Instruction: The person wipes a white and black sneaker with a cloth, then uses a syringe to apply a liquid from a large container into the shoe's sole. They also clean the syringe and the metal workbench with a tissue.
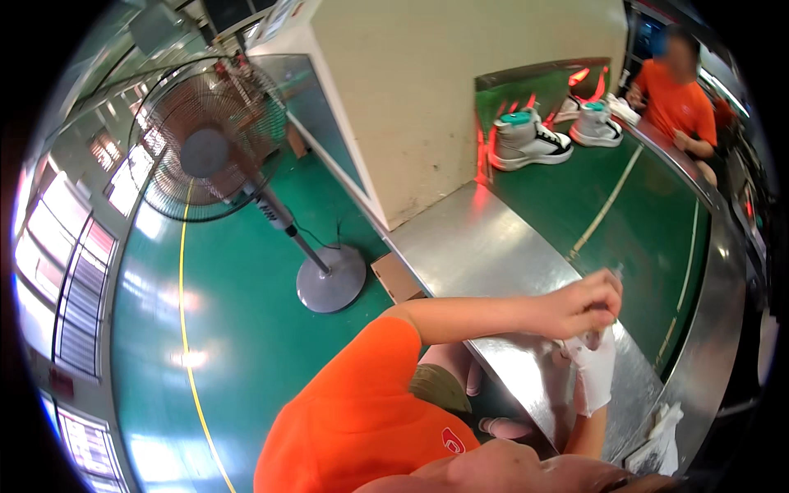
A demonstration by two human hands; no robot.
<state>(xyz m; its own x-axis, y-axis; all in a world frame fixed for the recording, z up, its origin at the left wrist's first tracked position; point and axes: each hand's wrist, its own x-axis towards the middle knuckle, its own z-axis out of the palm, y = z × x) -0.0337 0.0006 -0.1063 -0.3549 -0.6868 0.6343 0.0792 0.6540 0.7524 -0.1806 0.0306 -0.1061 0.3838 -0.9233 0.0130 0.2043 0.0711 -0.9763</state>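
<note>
My left hand (pixel 585 306) reaches across from the left on a bare forearm, its fingers bent and closed over the fingertips of my right hand. Whatever they pinch is too small to make out. White glove-like fabric covers my right hand (pixel 593 374) from the wrist upward, and bare fingertips show at its top. Most of the right fingers are hidden behind the left hand. Both hands are above the metal ledge (pixel 485 246), beside the green conveyor belt (pixel 633 222).
Grey-and-white high-top shoes (pixel 530 141) stand on the belt by a red-glowing opening in a cream machine (pixel 411 99). A person in orange (pixel 678 103) is at the far right. A crumpled white cloth (pixel 662 440) lies near right; a pedestal fan (pixel 205 152) stands left, a cardboard box (pixel 396 278) below.
</note>
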